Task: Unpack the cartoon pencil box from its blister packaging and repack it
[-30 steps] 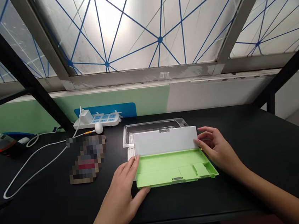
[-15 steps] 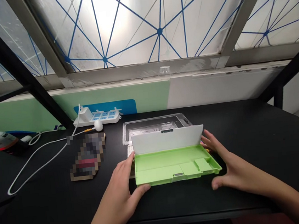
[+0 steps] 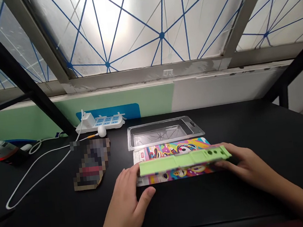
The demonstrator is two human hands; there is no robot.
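We see a green case [image 3: 185,160] between the two hands, with one narrow long side turned up toward us and several dark round holes near its right end. It is over a colourful printed card [image 3: 176,147], which shows both behind and in front of it; whether the case touches the card, we cannot tell. The right hand [image 3: 241,160] is closed around the right end of the case, fingers behind and thumb in front. The left hand [image 3: 126,195] is at the other end: its fingers are against this end, while the thumb is spread away, in front of the case and apart from it. The inside of the case is hidden from us, so we cannot tell what it contains.

Just behind the card lies a clear plastic tray [image 3: 156,136], and through it we see the dark desk [image 3: 262,134] and thin reflected lines. To the left of the hands we find a flat object [image 3: 92,166], covered by pixel blocks. Behind it is a white power strip [image 3: 109,124] with a plug [image 3: 88,119] in it, and a white cable [image 3: 23,186] makes a long loop on the desk. At the far left, we notice a bottle [image 3: 2,152] with a white cap.
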